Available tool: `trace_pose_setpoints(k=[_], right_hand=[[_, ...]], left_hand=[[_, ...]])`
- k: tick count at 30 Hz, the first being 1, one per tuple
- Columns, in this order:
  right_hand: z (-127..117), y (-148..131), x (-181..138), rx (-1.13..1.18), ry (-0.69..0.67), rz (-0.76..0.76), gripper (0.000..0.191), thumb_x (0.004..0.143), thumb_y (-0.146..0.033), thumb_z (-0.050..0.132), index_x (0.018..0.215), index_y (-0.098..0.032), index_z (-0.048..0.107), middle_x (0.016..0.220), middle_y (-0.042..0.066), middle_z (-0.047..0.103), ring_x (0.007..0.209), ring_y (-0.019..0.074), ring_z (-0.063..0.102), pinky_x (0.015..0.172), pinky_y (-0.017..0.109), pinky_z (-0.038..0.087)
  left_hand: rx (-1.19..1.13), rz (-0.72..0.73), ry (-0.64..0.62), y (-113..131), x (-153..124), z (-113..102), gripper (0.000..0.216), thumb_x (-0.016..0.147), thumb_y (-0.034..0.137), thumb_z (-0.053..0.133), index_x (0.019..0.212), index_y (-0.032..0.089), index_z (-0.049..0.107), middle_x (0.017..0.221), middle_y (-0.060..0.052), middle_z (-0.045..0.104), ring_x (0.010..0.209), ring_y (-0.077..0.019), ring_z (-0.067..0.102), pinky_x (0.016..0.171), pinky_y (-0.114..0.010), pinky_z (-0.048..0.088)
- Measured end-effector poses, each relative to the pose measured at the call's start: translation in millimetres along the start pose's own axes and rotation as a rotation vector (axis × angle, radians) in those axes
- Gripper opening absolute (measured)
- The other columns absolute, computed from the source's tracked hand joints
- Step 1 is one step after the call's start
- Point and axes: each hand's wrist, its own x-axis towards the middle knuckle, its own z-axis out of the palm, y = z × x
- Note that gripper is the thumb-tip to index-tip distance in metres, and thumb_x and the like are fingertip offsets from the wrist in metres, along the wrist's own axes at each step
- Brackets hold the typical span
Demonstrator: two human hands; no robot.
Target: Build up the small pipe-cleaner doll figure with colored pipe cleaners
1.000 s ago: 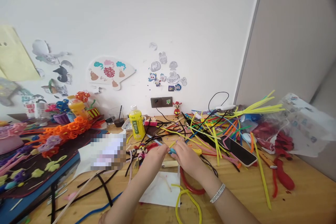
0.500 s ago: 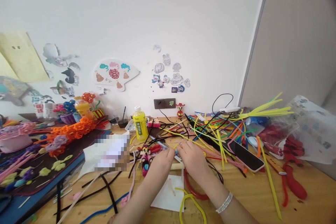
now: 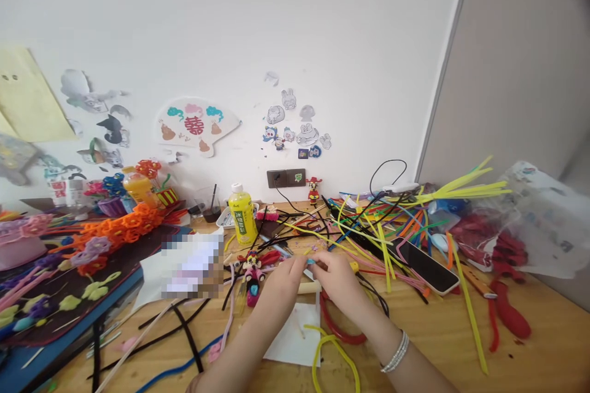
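Observation:
My left hand [image 3: 286, 279] and my right hand [image 3: 332, 273] meet above the middle of the table, with the fingertips of both pinched on a small light-blue piece [image 3: 310, 261]. Its exact kind is too small to make out. A silver bracelet circles my right wrist. Just left of my left hand stands a small figurine [image 3: 252, 268] in pink, black and red. Under my forearms lie a sheet of white paper [image 3: 295, 344], a cream-coloured rod [image 3: 308, 288] and a looped yellow pipe cleaner [image 3: 356, 371].
A yellow drink bottle [image 3: 242, 216] stands behind the figurine. To the right lie a phone [image 3: 428, 267], heaped pipe cleaners [image 3: 369, 215] and a clear plastic bag [image 3: 544, 221]. Orange pipe-cleaner flowers [image 3: 124, 227] rest on a dark mat at left. A red figurine [image 3: 314, 191] stands by the wall.
The view has shifted slightly. My right fingers have curled in closer round the light-blue piece, which now shows more clearly between both hands.

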Motion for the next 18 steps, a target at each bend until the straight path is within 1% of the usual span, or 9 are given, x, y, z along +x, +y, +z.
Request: trace_pose_setpoints(k=[3,6,8,11,14,18], right_hand=[[1,0,3,0.338,-0.025,0.203,0.011,0.071,-0.025,0.057,0.065,-0.017,0.058,0.056,-0.001,0.058,0.051,0.0127,0.051,0.05,0.024,0.039],[0,-3,3,0.537,-0.053,0.305,0.021,0.064,-0.035,0.065,0.065,-0.016,0.058,0.057,-0.001,0.058,0.051,0.0117,0.051,0.053,0.025,0.041],[-3,-6,2,0.58,-0.061,0.319,0.027,0.059,-0.04,0.069,0.061,-0.015,0.058,0.056,-0.001,0.057,0.051,0.011,0.049,0.053,0.025,0.039],[-7,-11,0,0.606,-0.071,0.333,0.032,0.055,-0.044,0.072,0.056,-0.014,0.059,0.053,-0.002,0.054,0.05,0.0092,0.045,0.053,0.023,0.035],[-8,-12,-2,0.678,-0.098,0.367,0.035,0.056,-0.046,0.072,0.056,-0.013,0.059,0.052,-0.002,0.054,0.05,0.008,0.042,0.052,0.022,0.031],[-10,-11,-2,0.73,-0.103,0.376,0.035,0.057,-0.046,0.072,0.057,-0.013,0.06,0.052,-0.002,0.053,0.049,0.0076,0.039,0.052,0.022,0.029]], left_hand=[[-0.124,-0.07,0.005,4,1,1,0.037,0.083,0.007,0.031,0.117,0.017,0.044,0.109,-0.012,0.061,0.099,-0.0187,0.058,0.083,-0.036,0.049],[-0.222,-0.164,-0.013,9,4,-2,0.034,0.086,0.015,0.033,0.118,0.017,0.045,0.113,-0.013,0.06,0.104,-0.0196,0.057,0.086,-0.037,0.048],[-0.273,-0.203,-0.015,10,6,-5,0.033,0.086,0.019,0.036,0.117,0.017,0.048,0.113,-0.013,0.061,0.104,-0.0207,0.057,0.087,-0.038,0.047],[-0.339,-0.206,-0.007,10,9,-8,0.034,0.084,0.019,0.039,0.116,0.017,0.05,0.113,-0.013,0.061,0.104,-0.0216,0.057,0.088,-0.04,0.046],[-0.408,-0.184,-0.03,10,10,-7,0.037,0.082,0.018,0.041,0.119,0.017,0.048,0.117,-0.013,0.06,0.106,-0.0208,0.056,0.09,-0.04,0.045],[-0.457,-0.206,-0.049,12,10,-6,0.041,0.083,0.018,0.04,0.124,0.016,0.043,0.123,-0.014,0.056,0.11,-0.02,0.053,0.092,-0.04,0.043]])
